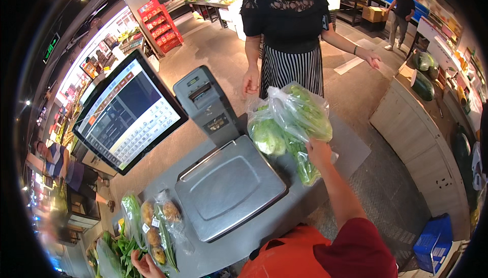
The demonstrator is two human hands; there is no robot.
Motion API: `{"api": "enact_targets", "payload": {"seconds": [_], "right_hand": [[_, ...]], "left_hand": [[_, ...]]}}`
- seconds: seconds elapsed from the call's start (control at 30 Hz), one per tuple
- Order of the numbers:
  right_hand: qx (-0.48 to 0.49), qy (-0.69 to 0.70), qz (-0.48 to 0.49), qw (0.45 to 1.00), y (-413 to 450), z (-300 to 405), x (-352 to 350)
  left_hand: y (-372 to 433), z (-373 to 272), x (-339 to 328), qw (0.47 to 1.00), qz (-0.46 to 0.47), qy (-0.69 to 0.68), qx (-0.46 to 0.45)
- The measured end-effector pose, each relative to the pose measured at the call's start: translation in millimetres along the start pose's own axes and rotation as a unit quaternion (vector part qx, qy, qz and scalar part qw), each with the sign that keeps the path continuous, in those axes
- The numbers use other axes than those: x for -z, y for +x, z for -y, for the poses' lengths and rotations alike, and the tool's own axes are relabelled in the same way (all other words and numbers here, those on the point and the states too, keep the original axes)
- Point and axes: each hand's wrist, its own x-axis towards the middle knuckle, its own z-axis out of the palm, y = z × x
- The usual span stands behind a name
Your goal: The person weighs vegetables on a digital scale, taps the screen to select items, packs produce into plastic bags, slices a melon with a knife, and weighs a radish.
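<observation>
My right hand [319, 151] reaches over the far right part of the grey counter [244, 240] and is closed on a clear plastic bag of leafy greens [305, 114]. Beside it lie a bagged pale green cabbage [268, 137] and a bag of green vegetables [305, 165]. My left hand [146, 265] is low at the left, fingers apart, next to bagged potatoes [154, 238] and loose-looking leafy greens [127, 243]. Between my hands, the steel plate of a weighing scale [230, 188] is bare.
A touch screen [129, 114] and the scale's label printer [206, 102] stand beyond the plate. A person in a black top [286, 15] stands across the counter. At right are a cabinet [419, 152] with watermelons [422, 85] and a blue basket [432, 241].
</observation>
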Motion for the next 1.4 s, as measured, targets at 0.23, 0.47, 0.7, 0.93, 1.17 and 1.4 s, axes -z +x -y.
{"api": "enact_targets", "payload": {"seconds": [0.23, 0.47, 0.7, 0.93, 1.17, 1.4], "right_hand": [[0.055, 0.25, -0.163, 0.953, -21, -32, -4], [-0.069, 0.195, 0.117, 0.971, -3, -23, 2], [-0.103, 0.093, 0.283, 0.949, 9, -8, 3], [-0.095, 0.185, 0.274, 0.939, -19, -31, 10], [-0.031, 0.522, 0.334, 0.784, -71, -86, 27], [0.024, 0.648, 0.346, 0.678, -112, -62, 79]], "left_hand": [[-18, -47, -90, 0.869, 0.167, -0.431, 0.178], [-36, -70, -142, 0.953, 0.303, -0.001, -0.004], [-52, -104, -157, 0.938, 0.342, 0.023, -0.061], [-68, -108, -157, 0.926, 0.357, -0.111, -0.054], [-75, -86, -159, 0.915, 0.358, -0.176, -0.06], [-88, -82, -157, 0.858, 0.444, -0.232, 0.112]]}}
